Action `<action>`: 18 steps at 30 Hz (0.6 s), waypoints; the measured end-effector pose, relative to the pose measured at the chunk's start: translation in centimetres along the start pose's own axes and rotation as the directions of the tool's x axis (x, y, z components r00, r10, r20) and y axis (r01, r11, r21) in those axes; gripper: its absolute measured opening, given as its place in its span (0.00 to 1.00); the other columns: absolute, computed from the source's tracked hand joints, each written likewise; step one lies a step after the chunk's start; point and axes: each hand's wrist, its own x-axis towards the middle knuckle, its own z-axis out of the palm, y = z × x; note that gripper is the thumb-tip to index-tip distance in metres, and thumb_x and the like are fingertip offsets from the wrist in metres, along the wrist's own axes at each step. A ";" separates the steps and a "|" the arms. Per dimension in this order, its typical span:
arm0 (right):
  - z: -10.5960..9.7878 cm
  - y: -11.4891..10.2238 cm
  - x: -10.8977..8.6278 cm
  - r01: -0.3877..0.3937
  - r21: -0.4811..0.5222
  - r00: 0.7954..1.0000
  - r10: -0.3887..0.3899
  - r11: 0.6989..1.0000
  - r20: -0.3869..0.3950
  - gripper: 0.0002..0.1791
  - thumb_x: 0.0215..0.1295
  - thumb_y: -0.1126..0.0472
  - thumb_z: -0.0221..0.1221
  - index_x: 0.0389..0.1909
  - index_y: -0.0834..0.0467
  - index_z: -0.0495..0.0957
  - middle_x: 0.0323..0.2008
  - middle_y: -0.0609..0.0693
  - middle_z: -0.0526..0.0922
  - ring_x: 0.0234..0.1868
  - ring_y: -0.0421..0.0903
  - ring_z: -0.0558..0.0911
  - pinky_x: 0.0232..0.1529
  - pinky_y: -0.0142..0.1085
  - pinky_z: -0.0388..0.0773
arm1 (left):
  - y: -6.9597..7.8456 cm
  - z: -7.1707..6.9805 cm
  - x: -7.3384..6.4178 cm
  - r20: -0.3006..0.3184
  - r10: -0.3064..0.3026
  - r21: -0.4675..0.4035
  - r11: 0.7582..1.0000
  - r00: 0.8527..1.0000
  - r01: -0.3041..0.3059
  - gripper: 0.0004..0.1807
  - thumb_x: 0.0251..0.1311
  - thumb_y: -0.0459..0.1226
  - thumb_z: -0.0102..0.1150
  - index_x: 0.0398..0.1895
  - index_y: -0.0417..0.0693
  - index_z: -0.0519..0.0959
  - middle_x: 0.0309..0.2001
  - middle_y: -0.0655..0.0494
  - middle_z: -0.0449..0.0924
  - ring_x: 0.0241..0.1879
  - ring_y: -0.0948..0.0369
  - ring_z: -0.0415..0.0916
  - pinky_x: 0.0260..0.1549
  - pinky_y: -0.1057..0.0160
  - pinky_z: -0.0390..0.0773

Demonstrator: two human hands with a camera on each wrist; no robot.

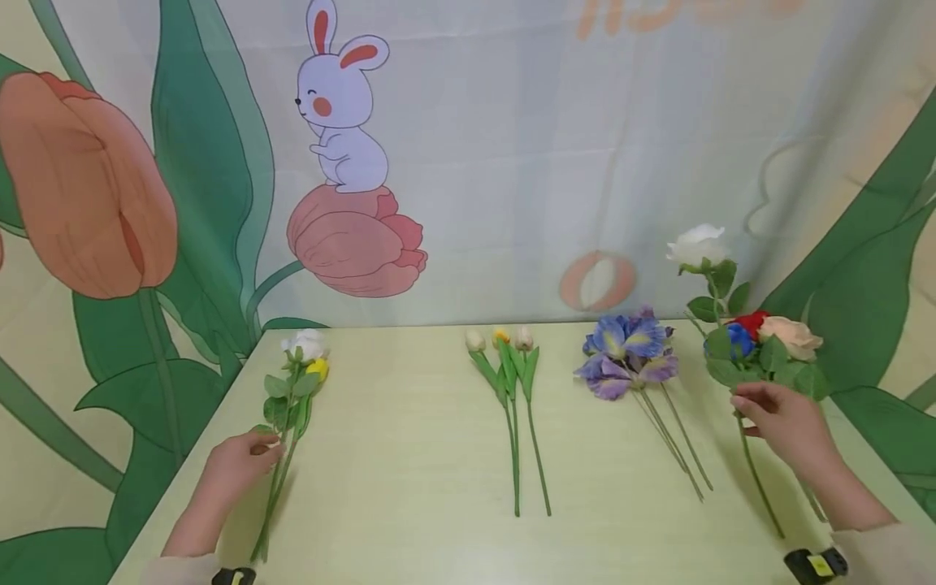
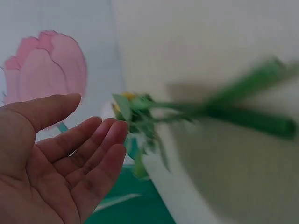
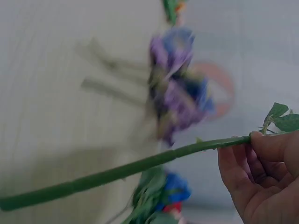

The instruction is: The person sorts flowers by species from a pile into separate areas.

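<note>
My right hand [image 1: 790,422] pinches the green stem [image 3: 140,165] of a white rose [image 1: 698,244] between thumb and fingers. The bloom stands upright above the right-hand bunch, which shows a red flower [image 1: 751,322], a blue flower [image 1: 740,340] and a peach rose [image 1: 791,337]. At the left, my left hand [image 1: 237,467] is beside the stems of a white rose [image 1: 307,343] and a yellow flower [image 1: 318,370]. Its fingers are loosely bent, and in the left wrist view the palm [image 2: 46,186] faces up with nothing gripped.
Several tulips [image 1: 512,366] lie mid-table with their stems toward me. Purple-blue irises [image 1: 625,349] lie right of them, stems slanting to the front right. Behind the pale table [image 1: 409,455] hangs a printed cloth [image 1: 497,162] with a rabbit and tulips.
</note>
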 end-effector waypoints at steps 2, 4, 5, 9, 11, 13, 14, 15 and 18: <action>-1.0 1.7 0.3 -0.023 -0.035 1.000 0.024 0.999 0.013 0.23 0.81 0.60 0.49 0.60 0.78 0.71 0.48 0.76 0.81 0.28 0.20 0.74 0.31 0.32 0.85 | -1.5 -0.1 -0.1 0.015 -0.026 0.000 1.000 1.000 0.026 0.25 0.73 0.39 0.53 0.60 0.23 0.75 0.48 0.28 0.84 0.40 0.46 0.86 0.38 0.50 0.83; -1.8 3.3 0.5 -0.055 -0.051 0.998 0.057 0.997 0.035 0.24 0.81 0.60 0.49 0.60 0.79 0.70 0.48 0.77 0.80 0.28 0.20 0.73 0.32 0.35 0.86 | -2.7 -0.2 -0.2 0.034 -0.046 -0.001 0.999 0.998 0.046 0.25 0.72 0.39 0.53 0.58 0.22 0.75 0.45 0.30 0.85 0.37 0.50 0.86 0.37 0.52 0.83; -2.1 4.2 0.7 -0.078 -0.052 0.995 0.081 0.996 0.051 0.24 0.81 0.60 0.48 0.60 0.80 0.69 0.49 0.78 0.78 0.29 0.21 0.74 0.33 0.36 0.87 | -3.1 -0.2 -0.2 0.042 -0.056 -0.004 0.998 0.998 0.056 0.25 0.72 0.40 0.54 0.58 0.22 0.76 0.43 0.32 0.86 0.35 0.53 0.86 0.36 0.54 0.82; -2.8 7.9 1.8 -0.177 -0.028 0.981 0.179 0.984 0.073 0.25 0.80 0.60 0.49 0.61 0.81 0.67 0.52 0.79 0.76 0.34 0.37 0.82 0.38 0.43 0.88 | -4.2 -0.3 -0.2 0.062 -0.076 -0.027 0.997 0.995 0.077 0.25 0.71 0.40 0.55 0.56 0.23 0.77 0.34 0.42 0.88 0.30 0.61 0.81 0.32 0.61 0.78; -2.9 10.1 2.6 -0.219 -0.013 0.973 0.219 0.976 0.073 0.26 0.81 0.56 0.50 0.60 0.78 0.69 0.44 0.68 0.82 0.34 0.42 0.83 0.35 0.42 0.87 | -4.5 -0.2 -0.1 0.066 -0.083 -0.054 0.995 0.994 0.086 0.24 0.71 0.40 0.56 0.55 0.23 0.78 0.30 0.46 0.88 0.28 0.63 0.78 0.31 0.63 0.76; -3.1 12.0 3.2 -0.246 0.013 0.966 0.244 0.969 0.087 0.28 0.80 0.53 0.52 0.61 0.77 0.69 0.39 0.59 0.83 0.36 0.45 0.84 0.35 0.43 0.87 | -4.7 -0.1 0.0 0.069 -0.087 -0.084 0.992 0.994 0.093 0.23 0.70 0.39 0.56 0.54 0.22 0.79 0.29 0.48 0.87 0.27 0.63 0.78 0.30 0.63 0.77; -3.2 12.6 3.4 -0.255 0.024 0.963 0.251 0.967 0.099 0.29 0.80 0.52 0.52 0.62 0.77 0.69 0.39 0.58 0.83 0.37 0.45 0.84 0.36 0.44 0.88 | -4.8 -0.1 0.1 0.069 -0.089 -0.096 0.991 0.994 0.095 0.23 0.70 0.38 0.57 0.53 0.22 0.79 0.30 0.48 0.88 0.27 0.64 0.79 0.29 0.63 0.77; -3.3 13.3 3.6 -0.259 0.015 0.962 0.256 0.966 0.098 0.30 0.79 0.51 0.52 0.62 0.77 0.69 0.37 0.51 0.83 0.34 0.41 0.83 0.34 0.42 0.87 | -4.8 0.0 0.2 0.071 -0.096 -0.112 0.988 0.993 0.103 0.22 0.70 0.38 0.57 0.52 0.22 0.79 0.30 0.47 0.88 0.26 0.64 0.80 0.28 0.63 0.78; -3.5 13.5 3.7 -0.314 0.005 0.945 0.312 0.949 0.103 0.29 0.79 0.56 0.53 0.63 0.80 0.66 0.38 0.61 0.83 0.36 0.46 0.84 0.35 0.44 0.88 | -4.8 0.3 0.5 0.077 -0.104 -0.132 0.985 0.992 0.113 0.21 0.69 0.37 0.58 0.51 0.22 0.80 0.32 0.44 0.89 0.26 0.66 0.82 0.27 0.64 0.79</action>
